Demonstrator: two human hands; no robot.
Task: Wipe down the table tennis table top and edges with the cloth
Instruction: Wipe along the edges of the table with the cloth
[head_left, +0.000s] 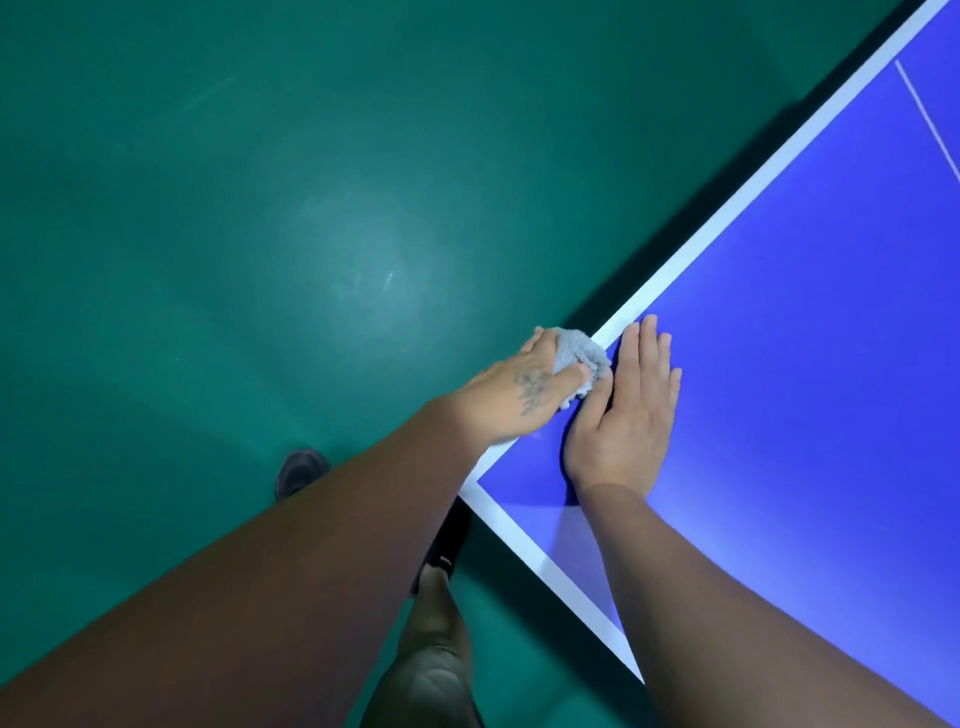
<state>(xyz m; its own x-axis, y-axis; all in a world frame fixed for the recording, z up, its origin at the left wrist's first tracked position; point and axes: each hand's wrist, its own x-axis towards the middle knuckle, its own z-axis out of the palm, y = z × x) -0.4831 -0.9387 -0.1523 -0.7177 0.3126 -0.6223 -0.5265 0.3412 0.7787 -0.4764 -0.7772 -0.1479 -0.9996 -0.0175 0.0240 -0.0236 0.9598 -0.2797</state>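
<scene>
cloth (579, 358) partly hidden, perhaps by left fingers (532, 343).

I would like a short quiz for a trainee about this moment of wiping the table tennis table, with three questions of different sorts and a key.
1. True or false: the right hand holds the cloth.
2. Where is the cloth? A) middle of the table B) on the white line at the table's side edge, near the corner C) on the floor
3. Fill in: the right hand lies ____ on the blue top.

Key
1. False; the left hand grips it.
2. B
3. flat
</scene>
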